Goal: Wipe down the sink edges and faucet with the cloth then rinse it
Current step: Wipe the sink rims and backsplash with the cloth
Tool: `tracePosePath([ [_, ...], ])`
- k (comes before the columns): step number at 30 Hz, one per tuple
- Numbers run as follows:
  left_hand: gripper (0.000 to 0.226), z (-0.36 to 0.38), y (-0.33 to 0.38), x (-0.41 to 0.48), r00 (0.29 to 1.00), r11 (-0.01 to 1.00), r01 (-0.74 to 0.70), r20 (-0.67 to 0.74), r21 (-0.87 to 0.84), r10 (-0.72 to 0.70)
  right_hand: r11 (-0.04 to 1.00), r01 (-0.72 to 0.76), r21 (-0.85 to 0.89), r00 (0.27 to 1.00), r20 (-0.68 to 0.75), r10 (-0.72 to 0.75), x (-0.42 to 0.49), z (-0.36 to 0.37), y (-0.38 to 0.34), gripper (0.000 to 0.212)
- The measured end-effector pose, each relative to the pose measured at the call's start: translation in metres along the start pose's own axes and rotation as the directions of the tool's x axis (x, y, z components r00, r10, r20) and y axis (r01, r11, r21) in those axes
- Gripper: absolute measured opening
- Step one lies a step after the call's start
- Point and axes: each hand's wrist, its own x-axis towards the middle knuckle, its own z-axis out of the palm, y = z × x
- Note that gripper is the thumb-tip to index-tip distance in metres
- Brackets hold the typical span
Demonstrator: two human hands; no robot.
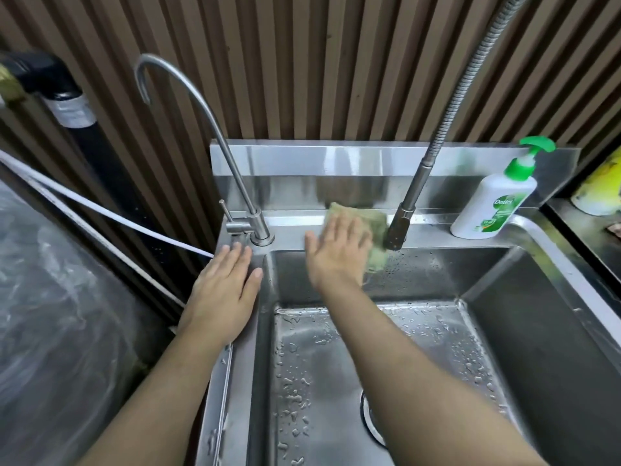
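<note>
A steel sink (433, 274) with a wet basin fills the lower middle. My right hand (336, 253) lies flat on a green cloth (374, 227), pressing it against the sink's back ledge, just left of the hanging spray head (398, 228). The cloth's lower corner droops over the ledge into the basin. My left hand (223, 290) rests flat, fingers together, on the sink's left rim, holding nothing. A thin gooseneck faucet (208, 119) rises from the back left corner, just beyond my left fingertips.
A white soap bottle with a green pump (494, 203) stands on the back ledge at the right. The spray head's flexible metal hose (470, 79) runs up to the top right. A white tube (100, 210) and clear plastic sheeting (50, 314) lie left of the sink. The drain (369, 418) sits beneath my right forearm.
</note>
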Motion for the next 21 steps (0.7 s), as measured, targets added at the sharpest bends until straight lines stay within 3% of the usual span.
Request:
tracePosePath([
  [3, 0.085, 0.001, -0.003, 0.001, 1.000, 1.000, -0.008, 0.000, -0.008, 0.008, 0.965, 0.261, 0.027, 0.965, 0.030, -0.262, -0.004, 0.001, -0.045, 0.063],
  [5, 0.085, 0.001, -0.004, 0.000, 1.000, 0.999, -0.001, -0.005, -0.034, 0.000, 0.928, 0.370, 0.044, 0.927, 0.041, -0.372, 0.000, 0.000, -0.031, 0.060],
  [8, 0.086, 0.001, -0.005, -0.001, 1.000, 0.999, 0.008, -0.002, -0.046, -0.008, 0.979, 0.200, 0.028, 0.980, -0.026, -0.200, 0.005, 0.003, 0.021, 0.061],
  [10, 0.085, 0.002, -0.006, 0.000, 1.000, 0.999, 0.001, 0.000, -0.045, -0.001, 0.990, 0.035, 0.136, 0.999, -0.011, -0.033, 0.008, 0.001, 0.038, 0.061],
  [14, 0.086, 0.002, -0.007, 0.000, 1.000, 0.998, 0.005, 0.002, -0.062, -0.005, 0.977, -0.141, 0.158, 0.990, 0.018, 0.140, 0.021, -0.003, 0.013, 0.064],
  [18, 0.087, 0.001, -0.006, 0.000, 1.000, 0.997, 0.007, -0.001, -0.074, -0.007, 0.977, -0.150, 0.153, 0.988, 0.004, 0.152, 0.020, -0.003, 0.010, 0.064],
  [21, 0.087, 0.003, -0.005, 0.000, 1.000, 0.999, 0.003, -0.009, -0.051, -0.003, 0.988, -0.046, 0.144, 0.999, 0.007, 0.046, -0.001, 0.000, 0.014, 0.060],
])
